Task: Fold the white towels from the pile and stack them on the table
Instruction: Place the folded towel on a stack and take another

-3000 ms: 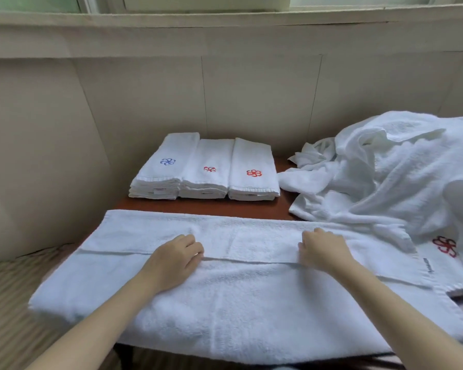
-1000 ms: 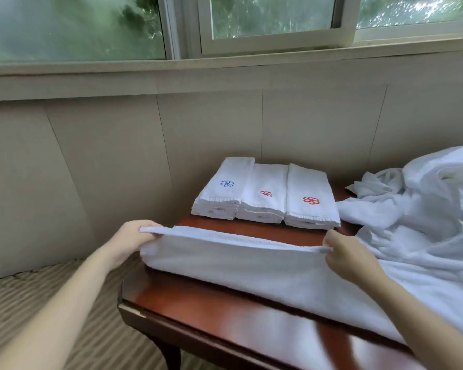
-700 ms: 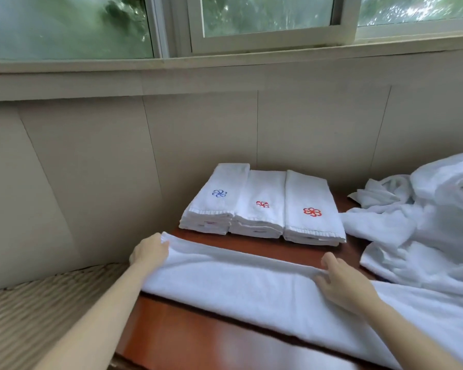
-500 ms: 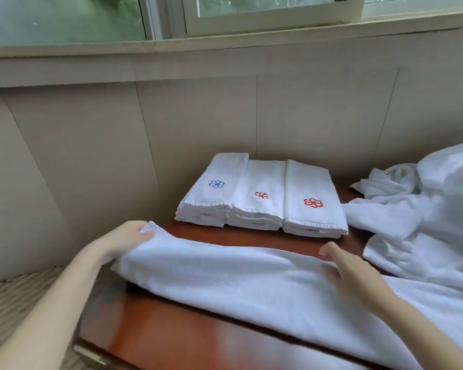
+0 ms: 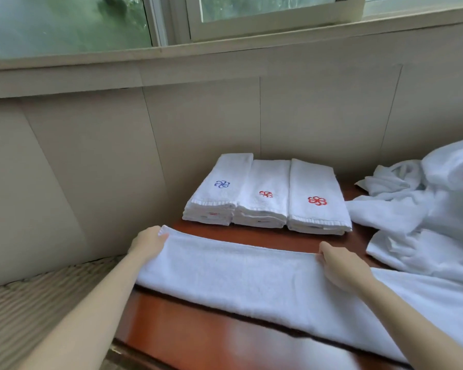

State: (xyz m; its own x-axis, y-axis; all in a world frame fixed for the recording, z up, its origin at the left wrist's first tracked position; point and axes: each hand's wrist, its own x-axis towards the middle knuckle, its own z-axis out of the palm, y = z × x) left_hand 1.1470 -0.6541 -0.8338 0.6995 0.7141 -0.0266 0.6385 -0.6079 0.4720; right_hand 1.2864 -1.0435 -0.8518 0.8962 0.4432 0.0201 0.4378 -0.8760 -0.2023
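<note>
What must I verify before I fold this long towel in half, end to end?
1. Left hand grips the left end of the towel: ok.
2. Right hand grips the far edge: cannot tell, fingertips hidden.
3. Towel lies flat, no bunching: ok.
4. Its right end is free of the pile: cannot tell, it leaves the frame.
5. Folded stacks apart from the towel, bare table between: ok.
</note>
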